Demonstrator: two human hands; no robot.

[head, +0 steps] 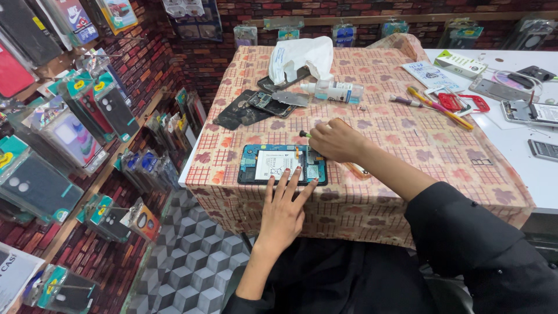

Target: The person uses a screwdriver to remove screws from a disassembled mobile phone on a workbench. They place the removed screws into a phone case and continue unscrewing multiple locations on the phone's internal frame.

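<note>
Tablet (282, 165), back cover off, lies near the front edge of the cloth-covered table (407, 145): blue frame, white battery label, small boards exposed. Left hand (285, 210) rests flat and open on its near edge, fingers spread, holding nothing. Right hand (336, 141), just beyond the tablet's right end, is closed around a screwdriver (304, 134) (only its dark end shows). Judgement: keep the flat hand pressing down, driver upright on the screw. Beyond the tablet, a spray bottle (334, 91).
</note>
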